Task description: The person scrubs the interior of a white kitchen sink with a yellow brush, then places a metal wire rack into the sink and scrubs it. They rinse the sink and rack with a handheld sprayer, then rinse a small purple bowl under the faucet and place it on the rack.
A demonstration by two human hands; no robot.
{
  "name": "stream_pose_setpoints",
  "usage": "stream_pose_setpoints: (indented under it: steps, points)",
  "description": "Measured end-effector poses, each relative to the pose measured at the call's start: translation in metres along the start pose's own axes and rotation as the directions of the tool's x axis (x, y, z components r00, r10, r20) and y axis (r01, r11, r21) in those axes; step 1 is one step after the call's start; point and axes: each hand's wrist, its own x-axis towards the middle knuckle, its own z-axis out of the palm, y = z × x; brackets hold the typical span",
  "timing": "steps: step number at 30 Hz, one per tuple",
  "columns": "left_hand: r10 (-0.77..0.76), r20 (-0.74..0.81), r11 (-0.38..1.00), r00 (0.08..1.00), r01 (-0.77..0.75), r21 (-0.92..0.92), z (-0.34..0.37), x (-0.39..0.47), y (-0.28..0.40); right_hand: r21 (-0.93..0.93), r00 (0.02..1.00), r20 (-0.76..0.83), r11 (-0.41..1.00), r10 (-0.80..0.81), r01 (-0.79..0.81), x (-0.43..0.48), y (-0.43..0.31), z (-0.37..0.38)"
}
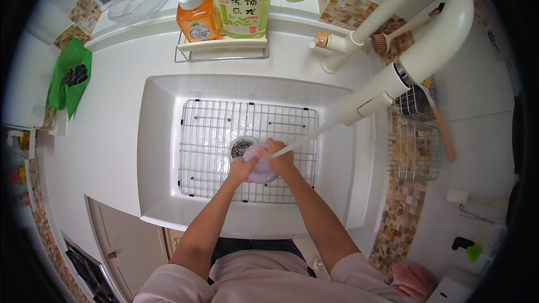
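Both hands grip a small pale lilac bowl (262, 171) above the wire rack in the sink. My left hand (242, 168) holds its left rim, the thumb lying over the bowl. On the far right side, my right hand (281, 158) grasps the rim. A stream of water (309, 136) runs from the white faucet's spray head (365, 99) down onto the bowl and my right hand. The steel drain (243, 147) shows partly behind the bowl. Beneath lies the metal sink grid (210, 134), wet underneath.
Behind the white sink (159, 147), an orange cleaner pump bottle (197, 21) and a green soap bottle (242, 4) stand on a small rack (223, 48). Wire baskets (414, 151) and a long-handled brush (440, 124) hang at right. A green bag (59, 80) is at left.
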Motion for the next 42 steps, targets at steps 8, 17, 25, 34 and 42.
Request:
stream_pose_setpoints:
  steps: [8, 17, 25, 34, 42]
  points:
    - [0.346, -0.298, 0.925, 0.89, -0.269, 0.269, 0.009, 0.013, -0.022, -0.02, 0.992, -0.13, 1.0, 0.001, -0.003, 0.005, 0.006, 0.02]
    - [0.304, -0.387, 0.949, 0.87, -0.241, 0.204, 0.014, -0.001, -0.016, 0.093, 0.98, -0.199, 0.996, 0.013, 0.006, 0.009, 0.012, 0.03]
    - [0.283, -0.637, 0.93, 0.717, -0.368, -0.002, 0.042, 0.006, -0.029, 0.67, 0.766, -0.386, 0.727, 0.513, -0.149, -0.019, -0.012, 0.078]
    - [0.137, -0.097, 0.971, 0.986, -0.153, -0.186, -0.001, 0.0, -0.007, 0.472, 0.957, -0.262, 0.882, 0.123, 0.016, 0.0, 0.027, 0.042]
    - [0.32, -0.523, 0.94, 0.79, -0.333, 0.073, 0.03, 0.019, -0.005, 0.715, 0.648, -0.44, 0.679, 0.622, -0.167, -0.009, -0.023, 0.072]
